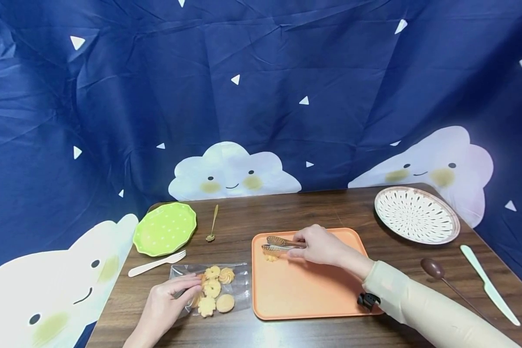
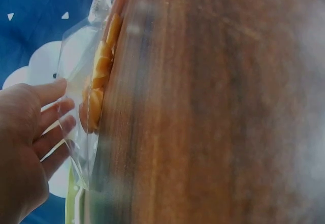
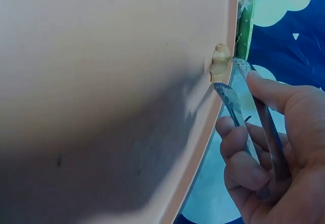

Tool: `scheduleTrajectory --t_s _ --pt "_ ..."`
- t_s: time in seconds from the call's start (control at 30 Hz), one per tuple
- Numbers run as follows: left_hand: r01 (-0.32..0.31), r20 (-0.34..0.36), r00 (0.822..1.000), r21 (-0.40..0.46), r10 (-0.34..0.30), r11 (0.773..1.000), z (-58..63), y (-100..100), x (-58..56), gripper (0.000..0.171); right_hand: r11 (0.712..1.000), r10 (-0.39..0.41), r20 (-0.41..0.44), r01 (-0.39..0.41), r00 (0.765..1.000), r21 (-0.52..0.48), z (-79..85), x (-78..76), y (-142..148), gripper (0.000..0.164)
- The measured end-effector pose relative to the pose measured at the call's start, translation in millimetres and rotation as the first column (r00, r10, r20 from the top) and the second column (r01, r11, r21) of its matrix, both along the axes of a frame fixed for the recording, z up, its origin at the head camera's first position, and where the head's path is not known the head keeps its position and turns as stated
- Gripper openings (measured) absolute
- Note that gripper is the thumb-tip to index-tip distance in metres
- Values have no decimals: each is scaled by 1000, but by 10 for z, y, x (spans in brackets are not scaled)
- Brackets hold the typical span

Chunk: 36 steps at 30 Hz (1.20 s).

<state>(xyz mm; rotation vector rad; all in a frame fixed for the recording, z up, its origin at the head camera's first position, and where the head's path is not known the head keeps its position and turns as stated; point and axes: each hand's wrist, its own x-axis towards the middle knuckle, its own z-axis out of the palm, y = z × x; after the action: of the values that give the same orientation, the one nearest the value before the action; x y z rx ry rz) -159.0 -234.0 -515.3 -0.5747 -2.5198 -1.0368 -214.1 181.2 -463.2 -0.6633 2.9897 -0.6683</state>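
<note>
My right hand (image 1: 322,245) holds metal tongs (image 3: 237,102) over the upper left of the orange tray (image 1: 309,285). In the right wrist view the tongs' tips stand apart, right at a small scalloped cookie (image 3: 220,64) on the tray. At the left, my left hand (image 1: 167,299) lies at the near left side of a clear plastic bag (image 1: 242,285). Several cookies (image 1: 212,288) of different shapes are in the bag. Its fingers are extended and touch the film at the bag's edge in the left wrist view, the thumb apart from them.
Behind the bag are a green dotted plate (image 1: 165,228), a white fork (image 1: 156,263) and a small gold spoon (image 1: 214,223). To the right lie a patterned white plate (image 1: 417,215), a brown long-handled spoon (image 1: 432,268) and a pale green knife (image 1: 489,285). A blue curtain (image 1: 261,96) hangs behind the table.
</note>
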Motion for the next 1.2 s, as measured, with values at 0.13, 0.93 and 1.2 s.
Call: scheduleTrajectory --t_s 0.13,0.93,1.2 --pt "-7 -1 1000 19 7 1000 5 10 1 16 998 -19 -91 24 996 55 59 32 -25 34" --pt "22 5 1000 8 -22 1000 21 -11 -19 15 941 268 -265 -192 926 279 -53 308 -886 38" --pt "29 22 999 7 -29 1000 37 -4 -41 17 943 253 -321 -160 913 290 -76 356 -999 38"
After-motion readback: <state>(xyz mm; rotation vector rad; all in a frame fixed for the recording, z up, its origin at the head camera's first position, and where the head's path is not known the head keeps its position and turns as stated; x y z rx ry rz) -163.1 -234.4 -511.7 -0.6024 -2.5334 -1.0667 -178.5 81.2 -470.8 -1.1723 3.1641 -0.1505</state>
